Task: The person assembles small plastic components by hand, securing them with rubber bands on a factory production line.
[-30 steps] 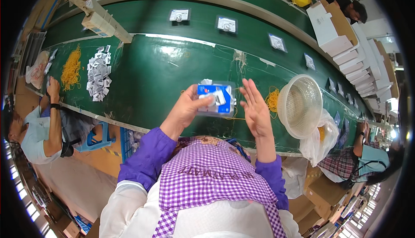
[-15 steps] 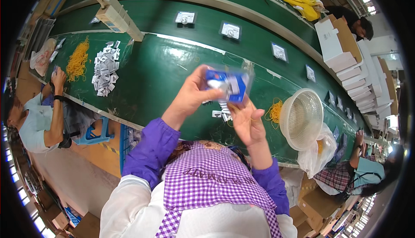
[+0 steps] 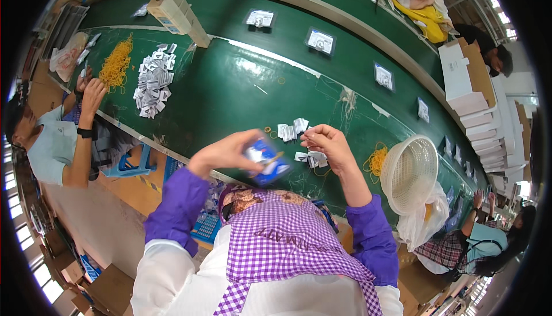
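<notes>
My left hand [image 3: 230,154] grips a blue-and-white packet [image 3: 269,169] near the table's front edge, in front of my apron. The packet is smeared by motion, and a thin yellow strip shows across it. My right hand [image 3: 332,148] has its thumb and fingertips pinched together beside small white folded cards [image 3: 290,130]. Whatever it may hold is too small to make out. More of these cards [image 3: 311,158] lie below its fingers, and a few loose yellow rubber bands [image 3: 268,130] are close to the cards.
A white perforated basket [image 3: 409,172] stands at right by a pile of rubber bands [image 3: 376,160] and a clear plastic bag [image 3: 422,218]. Farther left lie white cards [image 3: 154,80] and rubber bands [image 3: 117,63]. Flat packs [image 3: 320,41] line the green belt. Co-workers sit left, right and across.
My hands have parted. The left has carried the packet down and left toward my body; the right has let go of it and closed its fingertips near the white cards.
</notes>
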Demonstrator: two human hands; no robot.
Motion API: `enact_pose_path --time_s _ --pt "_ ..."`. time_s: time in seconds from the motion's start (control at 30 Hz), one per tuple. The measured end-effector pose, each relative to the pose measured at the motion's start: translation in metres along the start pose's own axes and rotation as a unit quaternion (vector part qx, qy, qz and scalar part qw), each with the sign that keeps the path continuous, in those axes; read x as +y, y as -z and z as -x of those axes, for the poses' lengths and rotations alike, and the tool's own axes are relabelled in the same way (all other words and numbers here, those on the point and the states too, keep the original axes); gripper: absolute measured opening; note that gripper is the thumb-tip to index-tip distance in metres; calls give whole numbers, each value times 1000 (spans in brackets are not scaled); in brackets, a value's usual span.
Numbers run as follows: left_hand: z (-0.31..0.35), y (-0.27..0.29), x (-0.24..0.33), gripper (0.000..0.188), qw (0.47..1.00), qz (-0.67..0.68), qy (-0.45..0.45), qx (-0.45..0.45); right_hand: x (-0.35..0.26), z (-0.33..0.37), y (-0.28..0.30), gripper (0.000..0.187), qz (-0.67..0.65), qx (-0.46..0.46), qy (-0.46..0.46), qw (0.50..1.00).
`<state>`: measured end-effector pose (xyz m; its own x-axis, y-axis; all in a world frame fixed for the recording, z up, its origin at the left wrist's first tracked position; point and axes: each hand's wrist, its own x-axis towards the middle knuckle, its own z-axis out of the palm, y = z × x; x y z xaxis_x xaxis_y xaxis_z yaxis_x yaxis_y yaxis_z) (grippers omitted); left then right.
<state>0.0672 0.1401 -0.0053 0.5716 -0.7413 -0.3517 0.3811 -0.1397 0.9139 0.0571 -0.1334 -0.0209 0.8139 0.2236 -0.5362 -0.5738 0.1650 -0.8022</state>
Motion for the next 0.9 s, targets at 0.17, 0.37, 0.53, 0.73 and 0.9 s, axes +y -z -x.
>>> enact_pose_path --time_s 0.17,0.37,0.53,0.73,0.9 --pt "107 51 -39 58 950 -235 202 19 28 -30 22 14 38 65 33 997" --pt "136 63 -85 64 831 -430 351 -11 31 -38 26 11 16 140 17 990" --pt "-13 52 34 50 821 -537 20 193 38 -27 50 12 3 192 19 981" --pt "-234 88 55 60 629 -679 -200 321 48 -4 48 14 -16 197 26 980" --pt "-290 119 47 30 655 -700 -72 276 60 18 47 13 -43 208 7 977"
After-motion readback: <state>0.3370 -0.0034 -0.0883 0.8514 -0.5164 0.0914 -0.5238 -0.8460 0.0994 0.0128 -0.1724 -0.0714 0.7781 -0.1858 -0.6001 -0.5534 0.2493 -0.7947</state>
